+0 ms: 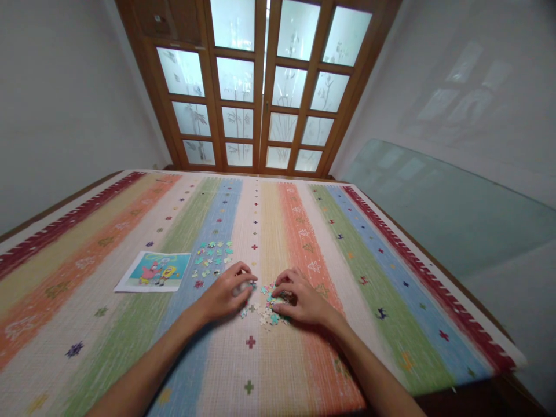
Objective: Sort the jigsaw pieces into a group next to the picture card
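Observation:
In the head view, my left hand [232, 291] is just left of a loose pile of small jigsaw puzzle pieces [267, 315]. Its fingers are curled, and a puzzle piece [253, 284] shows between the thumb and index fingertips. My right hand [302, 298] hangs over the pile's right side, fingers bent and thumb apart, fingertips at the pieces; part of the pile is hidden under it. Beyond my left hand, several spread-out puzzle pieces [212, 258] lie in rough rows. Left of them is a printed picture sheet [154, 272] with two cartoon characters.
A striped, patterned cloth [249, 365] covers the large table. Behind it stand wooden doors with frosted panes [237, 79]. White walls rise on both sides, and a pale green panel [434, 191] borders the table's right.

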Demonstrator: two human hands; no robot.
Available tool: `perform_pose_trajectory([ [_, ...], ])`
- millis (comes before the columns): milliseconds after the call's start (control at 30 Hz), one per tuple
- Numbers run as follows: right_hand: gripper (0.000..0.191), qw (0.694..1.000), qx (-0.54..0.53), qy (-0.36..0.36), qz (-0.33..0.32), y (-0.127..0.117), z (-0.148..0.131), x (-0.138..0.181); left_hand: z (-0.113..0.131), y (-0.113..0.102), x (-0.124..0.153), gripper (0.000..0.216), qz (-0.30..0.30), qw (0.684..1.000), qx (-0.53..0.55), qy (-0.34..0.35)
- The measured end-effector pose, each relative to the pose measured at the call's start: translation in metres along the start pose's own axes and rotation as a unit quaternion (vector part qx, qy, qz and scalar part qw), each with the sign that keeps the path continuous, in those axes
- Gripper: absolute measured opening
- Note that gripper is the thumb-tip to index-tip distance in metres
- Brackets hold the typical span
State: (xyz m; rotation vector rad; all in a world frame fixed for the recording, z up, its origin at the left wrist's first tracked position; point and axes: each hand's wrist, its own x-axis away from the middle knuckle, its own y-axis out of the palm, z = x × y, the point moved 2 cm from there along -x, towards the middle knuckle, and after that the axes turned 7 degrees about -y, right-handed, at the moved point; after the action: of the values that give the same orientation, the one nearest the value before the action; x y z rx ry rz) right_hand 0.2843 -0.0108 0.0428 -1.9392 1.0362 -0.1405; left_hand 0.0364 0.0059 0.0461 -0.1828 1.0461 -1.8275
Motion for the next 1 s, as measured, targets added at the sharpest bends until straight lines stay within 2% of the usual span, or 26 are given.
perform_pose_trajectory([
  [100,0.012,1.000,0.006,0.001,-0.003,0.000,0.001,0.000,0.018,0.020,-0.001,0.023,-0.031,0.999,0.006,0.024],
  [233,0.010,1.000,0.005,0.004,0.000,-0.002,0.004,0.001,0.026,0.032,-0.002,0.022,-0.047,0.998,-0.001,0.030],
  [467,0.011,0.999,0.031,0.010,0.010,-0.004,0.008,0.002,0.024,0.033,0.000,0.015,-0.056,0.998,-0.010,0.025],
  [767,0.027,0.999,0.042,0.006,0.022,-0.004,0.008,0.002,0.024,0.035,0.001,0.013,-0.046,0.999,-0.005,0.020],
  [1000,0.021,0.999,0.037,-0.017,0.003,-0.001,0.003,0.001,0.024,0.033,0.000,0.016,-0.049,0.998,-0.020,0.025],
])
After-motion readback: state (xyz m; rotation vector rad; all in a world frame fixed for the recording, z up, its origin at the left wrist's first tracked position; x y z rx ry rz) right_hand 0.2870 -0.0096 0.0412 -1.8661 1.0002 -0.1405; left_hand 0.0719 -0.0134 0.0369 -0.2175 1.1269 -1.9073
